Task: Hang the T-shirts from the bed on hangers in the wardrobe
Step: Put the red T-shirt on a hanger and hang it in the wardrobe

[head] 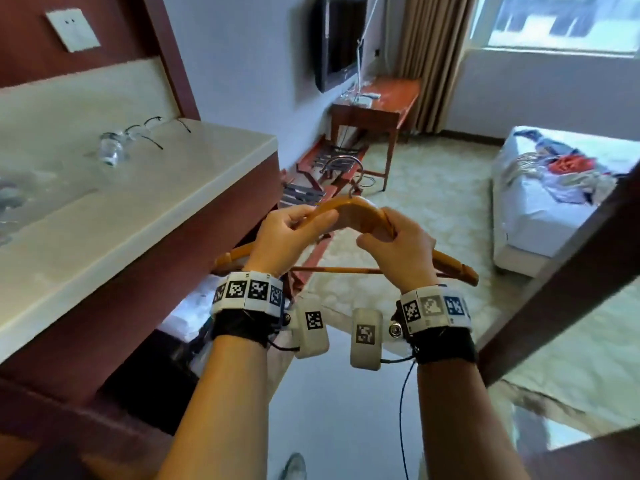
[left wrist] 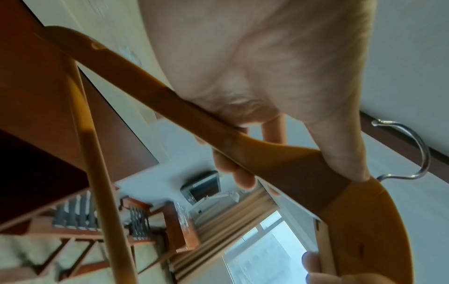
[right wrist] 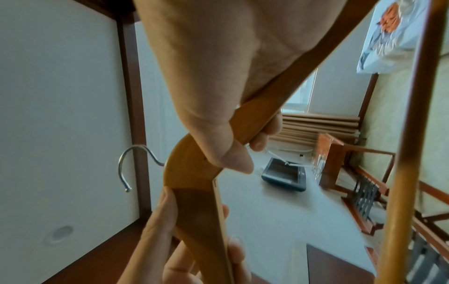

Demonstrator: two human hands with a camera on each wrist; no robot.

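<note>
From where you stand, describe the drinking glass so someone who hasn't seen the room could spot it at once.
Look left to the long pale counter under the dark red wall panel. Towards its back stands a clear glass, right beside a pair of thin-rimmed spectacles. It is the only see-through, upright thing there; the spectacles lie flat.

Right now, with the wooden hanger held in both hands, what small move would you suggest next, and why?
Probably carry the hanger toward the bed. Both the left hand and the right hand grip it near the hook, it carries no shirt, and the clothes lie heaped on the bed across the room.
</note>
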